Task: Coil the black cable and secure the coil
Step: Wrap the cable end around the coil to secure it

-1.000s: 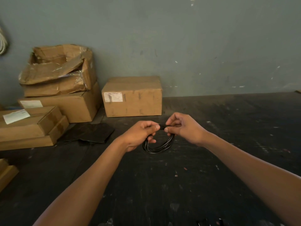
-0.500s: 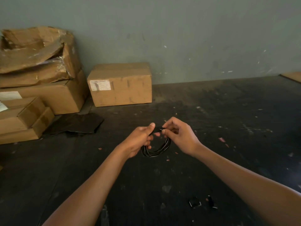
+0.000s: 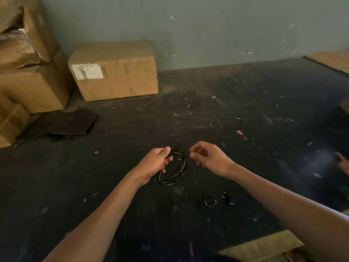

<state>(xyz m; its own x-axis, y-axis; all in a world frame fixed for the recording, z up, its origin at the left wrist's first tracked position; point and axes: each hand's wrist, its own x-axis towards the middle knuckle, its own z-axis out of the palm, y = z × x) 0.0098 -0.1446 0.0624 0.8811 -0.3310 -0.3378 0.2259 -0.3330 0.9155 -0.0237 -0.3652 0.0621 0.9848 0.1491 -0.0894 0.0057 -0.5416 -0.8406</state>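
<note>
The floor (image 3: 217, 114) under me is dark and scuffed, littered with pale flecks too small to identify. Behind it the grey-green wall (image 3: 207, 31) runs off the top edge. On my left a stack of boxes (image 3: 28, 72) is cut off by the frame, its upper carton torn open, with crinkled plastic showing in the gap. Beside it one closed box (image 3: 115, 69) stands against the wall; it carries a white label (image 3: 87, 71) with dark barcode-like marks, but the print is too blurred to read. A flat black sheet (image 3: 58, 123) lies on the floor in front of the stack; I cannot tell what it is. At the lower right a slab of cardboard (image 3: 264, 246) is cropped by the edge, and at the far right something reddish is smeared by motion.

My left hand (image 3: 153, 164) is curled round the near-left side of the cable (image 3: 179, 172), fingers and thumb gripping the loops where they bunch; that part of the coil is hidden under my hand. The coil hangs as a small black ring between my two hands, low over the floor. My right hand (image 3: 209, 157) is just beside the coil but apart from it, fingers bent with thumb and forefinger tips close together; whether they pinch anything I cannot tell.

Two small black clips (image 3: 210, 202) lie on the floor near my right forearm, blurred.
</note>
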